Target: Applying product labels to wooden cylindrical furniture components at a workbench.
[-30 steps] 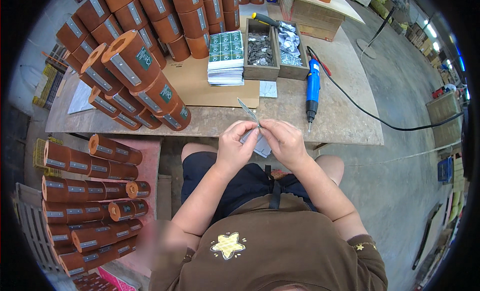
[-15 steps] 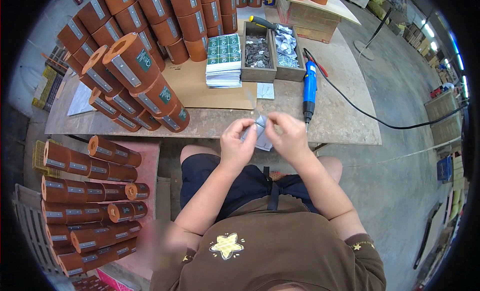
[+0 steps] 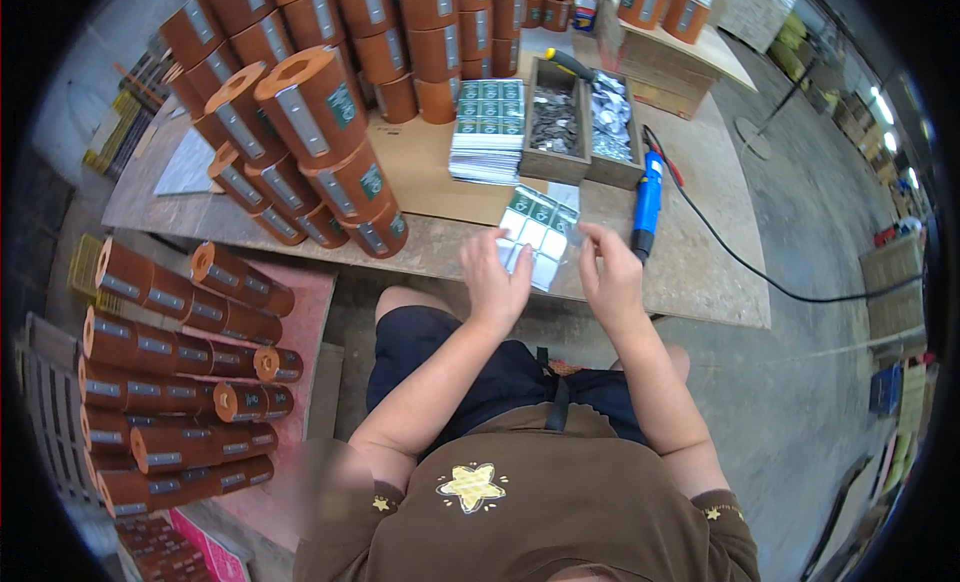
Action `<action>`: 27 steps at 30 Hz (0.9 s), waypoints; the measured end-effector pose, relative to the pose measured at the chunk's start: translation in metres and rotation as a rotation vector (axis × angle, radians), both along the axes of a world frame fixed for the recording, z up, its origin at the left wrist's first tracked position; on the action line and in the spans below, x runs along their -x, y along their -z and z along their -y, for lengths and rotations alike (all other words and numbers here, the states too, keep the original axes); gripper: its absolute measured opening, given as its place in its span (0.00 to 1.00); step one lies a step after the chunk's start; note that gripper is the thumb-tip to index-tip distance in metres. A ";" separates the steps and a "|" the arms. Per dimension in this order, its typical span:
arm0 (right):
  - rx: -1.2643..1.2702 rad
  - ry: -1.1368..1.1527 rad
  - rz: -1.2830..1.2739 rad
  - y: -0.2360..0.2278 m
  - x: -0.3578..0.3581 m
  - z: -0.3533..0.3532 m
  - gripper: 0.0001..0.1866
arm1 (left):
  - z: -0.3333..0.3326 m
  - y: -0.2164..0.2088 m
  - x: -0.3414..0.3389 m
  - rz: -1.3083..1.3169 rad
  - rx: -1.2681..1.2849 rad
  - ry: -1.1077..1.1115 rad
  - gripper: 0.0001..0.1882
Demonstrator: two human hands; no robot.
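Note:
My left hand (image 3: 496, 282) is closed on the lower left edge of a label sheet (image 3: 538, 232), fingers beneath and thumb on top. Green labels fill the sheet's upper part, while its lower part is plain white. To the right of the sheet is my right hand (image 3: 613, 279), thumb and forefinger apart, and I see nothing between them. Just beyond the sheet lies a thick stack of similar label sheets (image 3: 488, 132). At the left stand stacked terracotta-coloured cylinders (image 3: 318, 107) with metal strips, some carrying a green label.
Two wooden boxes of small metal parts (image 3: 553, 122) stand beyond my hands. A yellow-and-black-handled tool (image 3: 568, 64) rests across them. A blue power screwdriver (image 3: 649, 197) with a black cable (image 3: 745, 264) lies at the right. More cylinders (image 3: 190, 392) lie on a pink surface (image 3: 305, 382) at lower left.
The label sheet, bent between both hands before, now lies flatter with its green labels facing up. My right hand has drawn away to the right. The whole view has shifted slightly.

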State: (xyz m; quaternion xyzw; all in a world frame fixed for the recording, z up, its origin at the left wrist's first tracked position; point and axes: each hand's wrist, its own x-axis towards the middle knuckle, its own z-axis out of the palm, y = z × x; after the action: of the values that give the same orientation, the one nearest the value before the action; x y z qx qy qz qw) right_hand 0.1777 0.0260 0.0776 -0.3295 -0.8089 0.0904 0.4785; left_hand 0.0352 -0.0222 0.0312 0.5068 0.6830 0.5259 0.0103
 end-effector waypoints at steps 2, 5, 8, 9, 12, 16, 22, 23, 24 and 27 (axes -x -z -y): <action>-0.069 -0.055 0.069 0.003 0.012 0.018 0.12 | 0.012 -0.010 0.004 0.688 0.136 0.302 0.11; -0.113 -0.193 0.184 0.021 0.020 0.035 0.13 | 0.018 0.001 0.002 0.762 0.073 0.391 0.10; -0.025 -0.301 0.234 0.024 0.027 0.050 0.15 | 0.031 -0.001 0.014 0.669 0.145 0.398 0.08; 0.284 -0.336 0.050 0.028 0.029 0.053 0.17 | 0.036 0.000 0.021 0.663 0.168 0.406 0.08; 0.893 -0.410 -0.337 0.030 0.034 0.052 0.21 | 0.054 -0.013 0.035 0.621 0.206 0.412 0.07; 1.042 -0.558 -0.278 0.027 0.043 0.046 0.11 | 0.073 -0.015 0.044 0.544 0.038 0.530 0.06; 1.042 -0.613 -0.225 0.006 0.073 0.053 0.04 | 0.086 -0.020 0.071 0.626 0.161 0.579 0.07; 1.054 -0.602 -0.231 0.004 0.078 0.054 0.04 | 0.087 -0.023 0.075 0.611 0.130 0.575 0.07; 1.057 -0.603 -0.227 0.001 0.081 0.053 0.04 | 0.088 -0.024 0.076 0.616 0.130 0.572 0.07; 1.052 -0.640 -0.166 0.000 0.088 0.051 0.04 | 0.090 -0.024 0.082 0.583 0.051 0.553 0.08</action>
State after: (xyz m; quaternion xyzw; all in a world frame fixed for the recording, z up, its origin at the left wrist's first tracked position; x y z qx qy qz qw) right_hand 0.0899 -0.0253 0.0775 -0.2543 -0.6747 0.6412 0.2626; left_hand -0.0472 -0.1121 0.0554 0.5004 0.5022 0.6080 0.3573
